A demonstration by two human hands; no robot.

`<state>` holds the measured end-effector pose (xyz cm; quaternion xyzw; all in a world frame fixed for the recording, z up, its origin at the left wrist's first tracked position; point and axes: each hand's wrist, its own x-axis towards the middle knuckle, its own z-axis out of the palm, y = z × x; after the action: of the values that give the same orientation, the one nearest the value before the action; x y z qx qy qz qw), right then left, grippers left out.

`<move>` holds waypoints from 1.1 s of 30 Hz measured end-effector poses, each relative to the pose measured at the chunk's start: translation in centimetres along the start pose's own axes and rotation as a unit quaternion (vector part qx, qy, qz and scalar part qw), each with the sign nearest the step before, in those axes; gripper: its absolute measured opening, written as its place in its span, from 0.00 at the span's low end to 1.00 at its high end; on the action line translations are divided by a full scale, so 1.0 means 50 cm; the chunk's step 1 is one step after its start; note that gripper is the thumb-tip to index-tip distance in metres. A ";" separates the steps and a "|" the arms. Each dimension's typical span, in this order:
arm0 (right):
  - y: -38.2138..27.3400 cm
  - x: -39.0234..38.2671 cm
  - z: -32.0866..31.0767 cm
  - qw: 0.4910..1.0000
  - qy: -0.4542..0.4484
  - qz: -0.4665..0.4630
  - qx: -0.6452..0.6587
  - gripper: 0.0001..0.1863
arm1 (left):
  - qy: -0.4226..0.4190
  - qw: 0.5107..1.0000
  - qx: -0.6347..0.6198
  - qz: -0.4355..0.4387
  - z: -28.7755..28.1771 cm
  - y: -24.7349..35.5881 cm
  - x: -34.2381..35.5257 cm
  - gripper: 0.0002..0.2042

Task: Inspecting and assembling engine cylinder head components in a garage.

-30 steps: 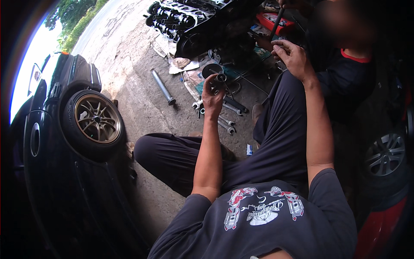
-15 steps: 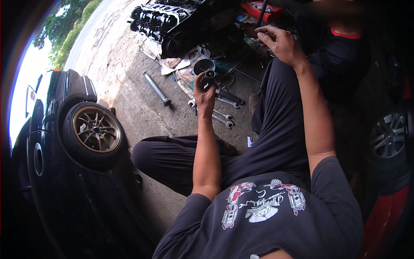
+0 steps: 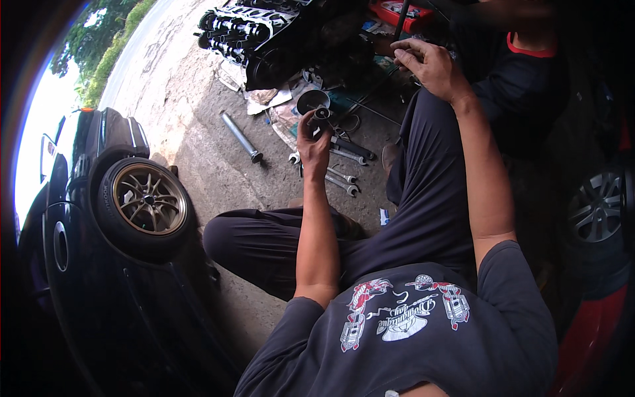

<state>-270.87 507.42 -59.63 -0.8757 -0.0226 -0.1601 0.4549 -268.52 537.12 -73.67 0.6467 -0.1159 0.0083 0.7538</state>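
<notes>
A: What does the left hand (image 3: 313,147) do, please?

B: It is raised over the ground (image 3: 254,188), thumb and fingers curved and pinching a small round part (image 3: 322,113) with a ring-like end. In this view the part appears just below a dark bowl (image 3: 312,100); I cannot tell if they touch.

A: And the right hand (image 3: 433,71)?

B: It is beyond the right knee (image 3: 433,116), near a dark bar (image 3: 401,21). The thumb and fingers are close together — but if they pinch something, I cannot tell.

A: Which things are lying around?

B: On the ground, some wrenches (image 3: 343,186) are near the left hand, and a metal tube (image 3: 239,134) lies to their left. Farther away stands an engine (image 3: 241,30), its top side uncovered.
</notes>
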 end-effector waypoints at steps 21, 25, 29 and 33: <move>0.006 -0.001 0.004 0.999 0.030 -0.012 0.026 0.17 | 0.011 0.998 -0.057 -0.022 0.001 -0.013 0.004 0.22; 0.007 -0.003 0.001 0.998 0.051 -0.047 -0.012 0.17 | 0.011 0.999 -0.033 -0.034 0.003 -0.008 0.002 0.23; 0.005 -0.004 0.000 0.998 0.043 -0.036 -0.005 0.17 | 0.009 0.998 -0.053 -0.033 0.000 -0.012 0.003 0.23; 0.013 -0.002 0.001 0.998 0.045 -0.046 -0.012 0.17 | 0.005 0.998 -0.047 -0.044 -0.004 -0.014 0.004 0.23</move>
<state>-270.84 507.11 -60.20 -0.8712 -0.0406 -0.2204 0.4368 -268.20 537.17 -74.35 0.6154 -0.0835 -0.0266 0.7833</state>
